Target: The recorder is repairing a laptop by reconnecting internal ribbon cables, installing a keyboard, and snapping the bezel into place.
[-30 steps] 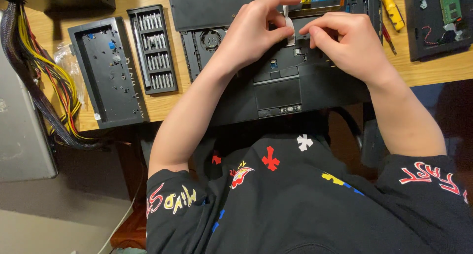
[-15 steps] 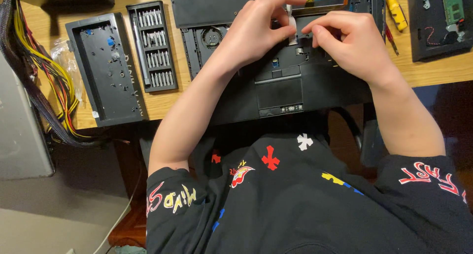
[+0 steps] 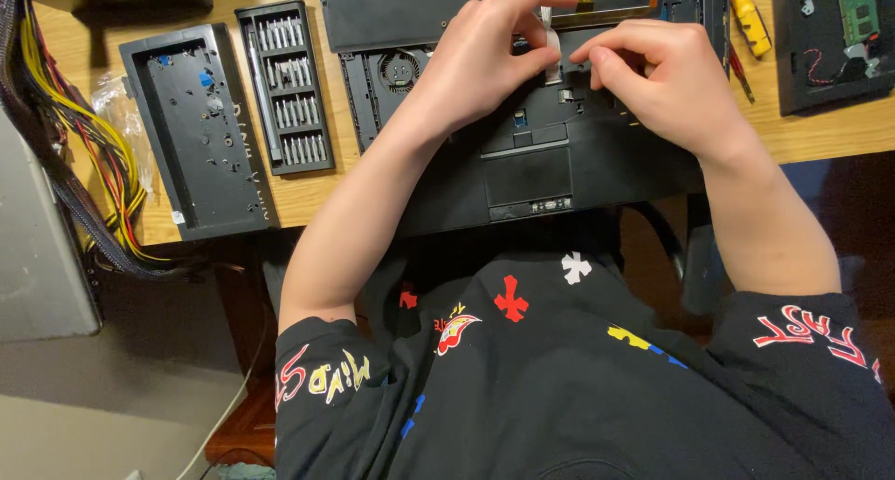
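A wooden bench (image 3: pixel 820 135) is carrying the work, its near edge running just above the person's lap. Toward its left end a black tray (image 3: pixel 196 135) is lying beside a rack of screwdriver bits (image 3: pixel 287 87), with a bundle of yellow, red and black wires (image 3: pixel 65 135) hanging off the left edge. A yellow-handled screwdriver (image 3: pixel 749 19) is resting near the far edge, right of centre. An opened black laptop chassis (image 3: pixel 531 163) is sitting at the middle, overhanging the near edge. The left hand (image 3: pixel 485 61) is pinching a pale ribbon cable (image 3: pixel 553 44) between thumb and forefinger, fingers closed on it. The right hand (image 3: pixel 662 79) is curled just beside the cable, fingertips down on the chassis; whether it is gripping anything cannot be told.
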